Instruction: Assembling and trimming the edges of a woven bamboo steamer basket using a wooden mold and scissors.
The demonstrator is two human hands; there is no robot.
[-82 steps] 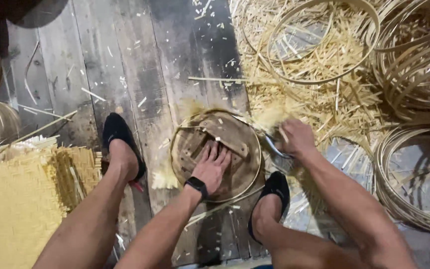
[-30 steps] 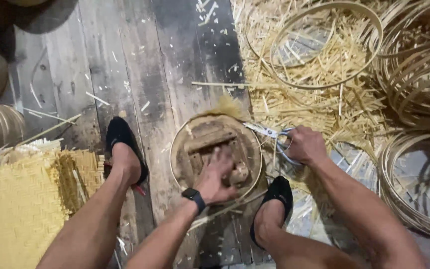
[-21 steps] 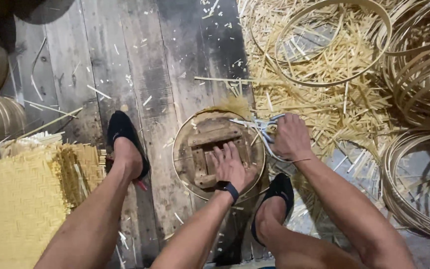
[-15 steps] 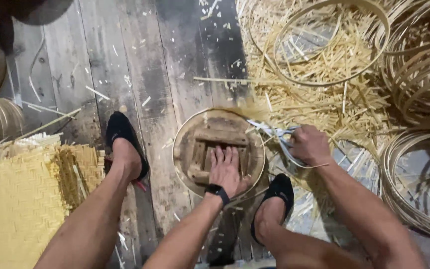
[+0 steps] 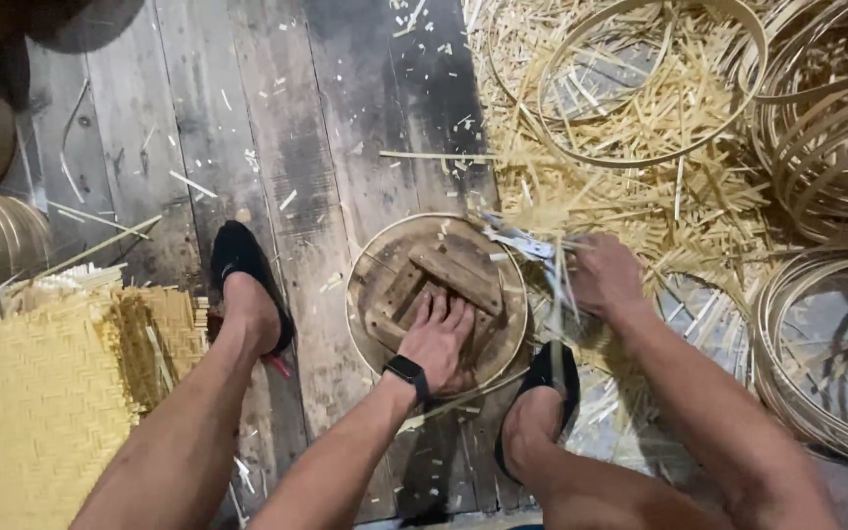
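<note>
Left hand flat, fingers spread, on round wooden form lying on plank floor between both feet. Right hand closed around metal shears at form's right rim, beside bamboo strips.

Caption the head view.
Left hand presses a round wooden form; right hand holds scissors at its rim.

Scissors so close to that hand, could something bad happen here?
Maybe. The scissors in the right hand work at the round form's rim, close to the left hand pressing on it, so a slip might nick fingers. Loose bamboo strips lie all around and could poke the feet.
</note>
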